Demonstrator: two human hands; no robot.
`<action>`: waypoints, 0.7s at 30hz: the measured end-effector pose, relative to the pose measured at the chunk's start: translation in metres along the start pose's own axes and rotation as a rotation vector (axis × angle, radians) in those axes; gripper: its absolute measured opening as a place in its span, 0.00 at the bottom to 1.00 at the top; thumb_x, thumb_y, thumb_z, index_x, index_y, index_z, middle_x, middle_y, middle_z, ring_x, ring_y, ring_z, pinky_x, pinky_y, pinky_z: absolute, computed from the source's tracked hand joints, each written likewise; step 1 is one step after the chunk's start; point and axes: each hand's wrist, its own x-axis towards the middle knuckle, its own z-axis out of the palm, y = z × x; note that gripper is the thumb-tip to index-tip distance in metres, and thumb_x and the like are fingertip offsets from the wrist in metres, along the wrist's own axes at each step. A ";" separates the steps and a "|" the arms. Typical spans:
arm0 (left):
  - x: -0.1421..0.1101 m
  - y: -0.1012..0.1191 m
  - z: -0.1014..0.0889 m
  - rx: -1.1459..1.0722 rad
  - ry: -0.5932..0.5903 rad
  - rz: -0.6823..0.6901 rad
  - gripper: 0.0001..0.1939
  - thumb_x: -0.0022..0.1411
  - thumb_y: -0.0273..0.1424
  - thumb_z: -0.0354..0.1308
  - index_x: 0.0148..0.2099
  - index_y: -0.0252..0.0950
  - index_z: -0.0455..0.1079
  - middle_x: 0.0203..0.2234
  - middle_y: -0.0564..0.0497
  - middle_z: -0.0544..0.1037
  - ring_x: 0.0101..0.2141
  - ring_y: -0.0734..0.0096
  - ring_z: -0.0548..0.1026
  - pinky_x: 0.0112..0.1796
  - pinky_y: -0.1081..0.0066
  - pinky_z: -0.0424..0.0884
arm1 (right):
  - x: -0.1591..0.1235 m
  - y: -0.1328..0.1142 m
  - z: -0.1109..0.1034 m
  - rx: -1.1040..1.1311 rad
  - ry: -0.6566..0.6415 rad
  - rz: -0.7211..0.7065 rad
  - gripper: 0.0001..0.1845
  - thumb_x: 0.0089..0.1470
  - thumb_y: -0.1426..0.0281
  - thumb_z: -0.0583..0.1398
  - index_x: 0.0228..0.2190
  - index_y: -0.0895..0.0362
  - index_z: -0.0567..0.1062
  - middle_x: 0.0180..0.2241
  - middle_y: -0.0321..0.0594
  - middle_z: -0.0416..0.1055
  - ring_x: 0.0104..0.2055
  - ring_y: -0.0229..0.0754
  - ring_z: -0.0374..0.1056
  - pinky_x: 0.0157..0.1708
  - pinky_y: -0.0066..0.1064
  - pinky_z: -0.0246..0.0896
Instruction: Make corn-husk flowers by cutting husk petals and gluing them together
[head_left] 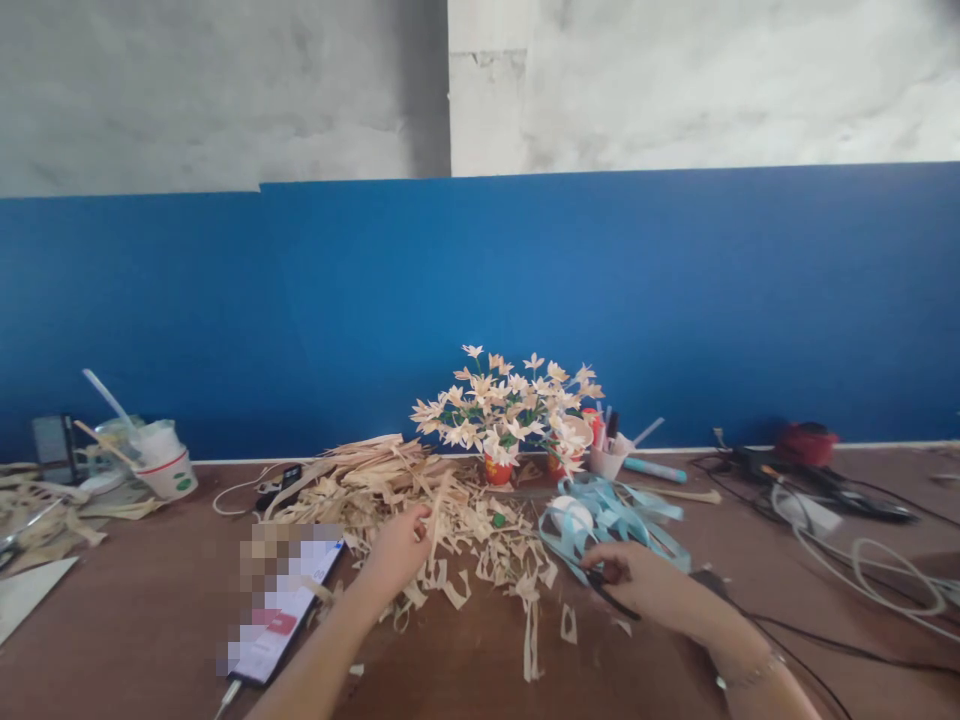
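My left hand (401,548) is closed in a pinch at the near side of a heap of pale dried husk strips (360,490). A thin pale strip (439,505) rises from its fingertips. My right hand (634,578) curls around a dark, curved tool (615,600), whose kind I cannot make out. Light blue ribbon (645,520) lies in loose loops just beyond that hand, with a white round thing (571,513) among them. Behind the heap stand pale handmade flowers (487,400) in small red pots (498,471).
A phone (289,610) with a charging cable lies left of my left forearm. Paper cups (166,465) stand at far left. Pens sit in a white cup (609,458) beside the flowers. Cables (855,570) tangle at right. A blue partition (337,310) closes the table's back.
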 end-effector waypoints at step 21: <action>-0.049 0.010 0.024 -1.185 -0.095 -0.253 0.09 0.41 0.29 0.65 0.27 0.31 0.71 0.16 0.54 0.71 0.16 0.80 0.63 0.15 0.80 0.52 | 0.060 -0.104 0.112 0.867 0.059 -0.172 0.21 0.33 0.67 0.64 0.30 0.54 0.60 0.15 0.25 0.61 0.15 0.30 0.53 0.14 0.21 0.44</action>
